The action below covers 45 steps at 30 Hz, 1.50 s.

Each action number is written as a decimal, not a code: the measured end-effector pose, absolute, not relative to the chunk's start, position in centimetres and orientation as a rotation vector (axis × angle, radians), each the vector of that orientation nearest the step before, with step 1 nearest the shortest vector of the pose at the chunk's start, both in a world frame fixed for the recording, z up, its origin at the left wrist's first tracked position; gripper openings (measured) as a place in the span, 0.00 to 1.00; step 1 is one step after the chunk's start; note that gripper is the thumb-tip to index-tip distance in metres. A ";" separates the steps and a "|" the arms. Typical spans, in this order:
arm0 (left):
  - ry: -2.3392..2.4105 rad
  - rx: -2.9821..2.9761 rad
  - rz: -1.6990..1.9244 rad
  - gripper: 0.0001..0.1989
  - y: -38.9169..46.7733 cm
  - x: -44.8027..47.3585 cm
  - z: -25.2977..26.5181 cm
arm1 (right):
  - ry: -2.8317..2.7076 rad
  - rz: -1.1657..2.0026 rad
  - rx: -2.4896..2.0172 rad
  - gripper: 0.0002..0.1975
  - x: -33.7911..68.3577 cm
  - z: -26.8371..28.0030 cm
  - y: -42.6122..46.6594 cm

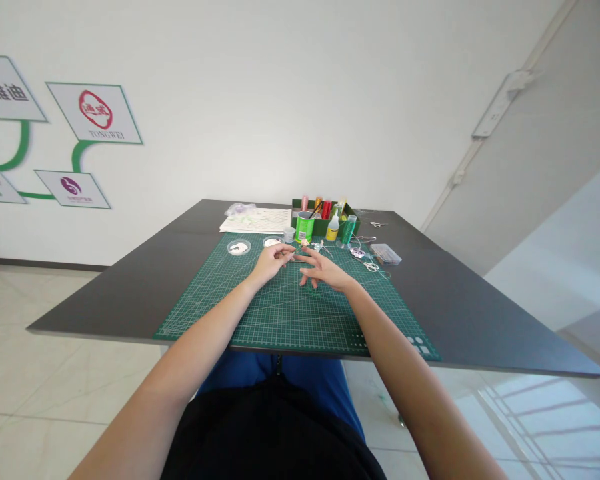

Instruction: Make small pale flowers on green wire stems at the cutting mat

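My left hand [274,261] is over the far half of a green gridded cutting mat [280,313], thumb and fingertips pinched together. What they grip is thin and too small to make out. Beside it, my right hand [326,272] has its fingers stretched and spread, the index fingertip close to the left fingertips. Just beyond the fingertips is a small pale-orange piece [305,243], with a bit of green near it. I cannot tell whether either hand touches it. Two shallow dishes, a left one [239,247] and one behind my left hand [273,242], hold white contents.
A green box [357,223] with colored thread spools stands at the back, behind a bright green can [305,228] and a yellow glue bottle [333,227]. Small scissors [371,267] and a clear plastic case [386,254] lie right. White sheets [260,220] lie back left.
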<state>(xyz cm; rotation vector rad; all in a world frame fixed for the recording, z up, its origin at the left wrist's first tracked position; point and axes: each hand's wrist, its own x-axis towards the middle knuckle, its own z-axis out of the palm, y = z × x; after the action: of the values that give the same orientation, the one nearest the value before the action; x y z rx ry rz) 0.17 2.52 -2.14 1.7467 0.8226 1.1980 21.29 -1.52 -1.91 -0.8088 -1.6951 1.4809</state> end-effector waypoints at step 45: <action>1.011 1.358 1.177 0.13 2.3 0.1 -2.1 | -2.105 0.860 -1.179 0.19 21.7 -2.5 -1.0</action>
<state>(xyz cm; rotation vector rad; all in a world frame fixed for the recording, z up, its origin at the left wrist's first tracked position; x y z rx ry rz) 0.13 2.28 -2.08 1.3584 1.0107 1.1766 21.68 -0.96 -2.51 -1.1791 -2.1055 0.8602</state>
